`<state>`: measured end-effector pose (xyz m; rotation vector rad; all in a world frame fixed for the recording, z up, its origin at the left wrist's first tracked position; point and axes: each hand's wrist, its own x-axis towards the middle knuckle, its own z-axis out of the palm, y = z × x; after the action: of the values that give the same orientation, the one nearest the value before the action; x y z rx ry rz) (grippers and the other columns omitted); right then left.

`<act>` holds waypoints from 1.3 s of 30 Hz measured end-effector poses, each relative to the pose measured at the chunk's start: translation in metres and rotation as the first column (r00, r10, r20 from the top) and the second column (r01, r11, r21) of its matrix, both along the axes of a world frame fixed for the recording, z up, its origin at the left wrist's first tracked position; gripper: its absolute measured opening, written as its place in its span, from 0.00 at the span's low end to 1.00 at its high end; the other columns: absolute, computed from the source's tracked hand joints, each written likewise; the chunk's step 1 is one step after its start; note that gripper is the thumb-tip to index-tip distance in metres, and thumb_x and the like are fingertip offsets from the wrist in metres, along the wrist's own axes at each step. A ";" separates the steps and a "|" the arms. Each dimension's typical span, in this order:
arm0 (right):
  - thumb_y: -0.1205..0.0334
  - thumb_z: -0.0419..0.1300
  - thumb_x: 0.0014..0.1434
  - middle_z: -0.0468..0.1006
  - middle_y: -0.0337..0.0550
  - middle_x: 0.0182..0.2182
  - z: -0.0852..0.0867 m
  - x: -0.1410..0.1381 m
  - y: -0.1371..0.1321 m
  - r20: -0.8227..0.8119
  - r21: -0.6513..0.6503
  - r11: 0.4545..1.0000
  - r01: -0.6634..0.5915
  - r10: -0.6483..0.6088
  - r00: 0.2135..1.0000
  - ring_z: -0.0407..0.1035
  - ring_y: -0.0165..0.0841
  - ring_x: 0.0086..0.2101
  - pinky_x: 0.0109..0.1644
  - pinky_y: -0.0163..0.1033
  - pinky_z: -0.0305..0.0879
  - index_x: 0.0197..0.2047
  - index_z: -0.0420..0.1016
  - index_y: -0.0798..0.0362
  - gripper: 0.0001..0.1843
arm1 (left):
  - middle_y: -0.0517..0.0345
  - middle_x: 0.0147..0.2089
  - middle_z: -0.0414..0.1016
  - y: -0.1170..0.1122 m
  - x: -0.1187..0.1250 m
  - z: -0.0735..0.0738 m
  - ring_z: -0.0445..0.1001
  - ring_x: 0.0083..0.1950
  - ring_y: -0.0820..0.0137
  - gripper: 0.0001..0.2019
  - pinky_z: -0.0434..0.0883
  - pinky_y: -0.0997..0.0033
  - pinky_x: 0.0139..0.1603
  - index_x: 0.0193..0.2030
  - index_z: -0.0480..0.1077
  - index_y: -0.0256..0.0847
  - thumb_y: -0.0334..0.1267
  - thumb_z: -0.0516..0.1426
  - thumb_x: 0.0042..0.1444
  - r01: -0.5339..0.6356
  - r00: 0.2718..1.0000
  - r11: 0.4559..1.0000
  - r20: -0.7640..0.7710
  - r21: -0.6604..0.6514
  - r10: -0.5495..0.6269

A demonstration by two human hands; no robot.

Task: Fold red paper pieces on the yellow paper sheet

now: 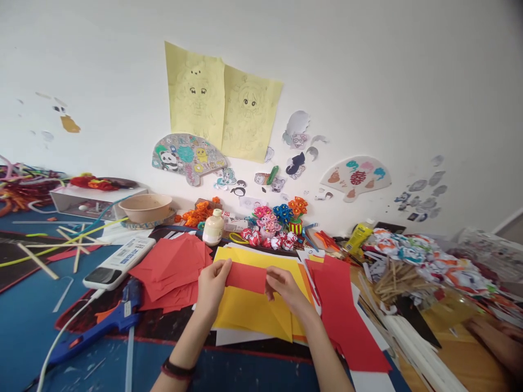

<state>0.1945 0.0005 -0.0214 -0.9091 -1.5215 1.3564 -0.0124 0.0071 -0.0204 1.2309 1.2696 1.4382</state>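
Note:
Between my two hands a small red paper rectangle is held up over a stack of yellow paper. Its left end is pinched between the thumb and fingers of my left hand. At the right end, the fingers of my right hand grip the edge. A pile of red paper squares lies to the left of my left hand. Larger red sheets lie to the right of my right hand, over white paper.
A blue glue gun and a white power strip with a cable lie at left. Behind the paper stand a cream bottle and pipe-cleaner flowers. Wooden sticks lie right, near another person's hand.

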 end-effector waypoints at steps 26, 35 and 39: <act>0.52 0.68 0.48 0.66 0.34 0.19 -0.012 0.008 0.011 -0.079 -0.003 0.920 0.391 -0.390 0.917 0.61 0.29 0.23 0.27 0.33 0.55 0.22 0.68 0.54 0.17 | 0.64 0.21 0.61 -0.012 0.010 0.009 0.62 0.25 0.74 0.20 0.57 0.77 0.26 0.25 0.63 0.39 0.50 0.47 0.61 0.236 0.960 0.967 -0.177 0.092 -0.217; 0.53 0.66 0.49 0.72 0.39 0.21 -0.007 0.001 0.007 -0.036 -0.053 0.963 0.263 -0.265 0.963 0.63 0.29 0.20 0.24 0.33 0.58 0.28 0.75 0.56 0.13 | 0.53 0.36 0.73 -0.025 0.010 0.013 0.70 0.38 0.69 0.07 0.66 0.70 0.41 0.37 0.69 0.39 0.32 0.50 0.62 0.251 0.741 0.728 -0.611 0.637 0.279; 0.50 0.63 0.54 0.73 0.41 0.18 -0.005 0.002 0.006 0.074 0.032 0.985 0.169 -0.171 0.982 0.66 0.31 0.21 0.28 0.35 0.59 0.22 0.76 0.57 0.19 | 0.48 0.48 0.74 -0.017 0.017 0.006 0.70 0.48 0.63 0.12 0.68 0.62 0.48 0.46 0.71 0.40 0.33 0.48 0.64 0.523 0.524 0.678 -0.823 0.516 0.222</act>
<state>0.1967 0.0062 -0.0259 -1.0610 -1.4789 1.1890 0.0043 -0.0103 -0.0144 2.8231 1.0549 1.2010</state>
